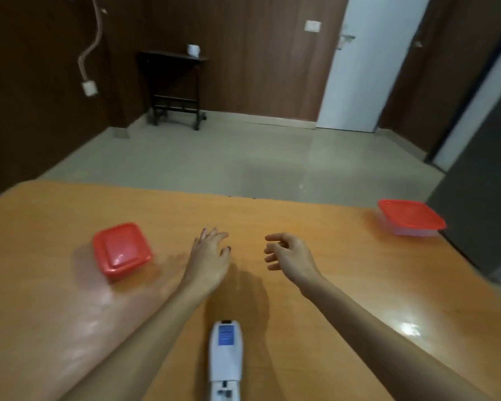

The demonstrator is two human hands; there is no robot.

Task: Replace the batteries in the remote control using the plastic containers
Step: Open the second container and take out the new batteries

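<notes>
An orange wood-grain worktop is seen from above, with both bare forearms stretched out over it. The left hand is held palm down above the middle of the worktop, its fingers spread loosely and nothing gripped; whether the palm touches the surface cannot be told. The right hand is held just beside it, a gap kept between the two, its fingers half curled inward; a small dark shape is glimpsed near the thumb and forefinger, but blur prevents it being made out, so it cannot be told whether anything is held. The remote control is laid on the worktop at the near edge, between the two forearms, lengthwise away from the viewer; a blue label is shown at its far end, and the battery bay at the near end appears uncovered, though its contents are cut off by the frame. A square plastic container with a red lid is placed on the worktop to the left of the left hand, apart from it, lid closed. A second red-lidded container, clear-walled, is set at the far right corner of the worktop, well apart from both hands. Beyond the worktop a pale tiled floor, a dark stand against wood panelling and a white door are noted.
</notes>
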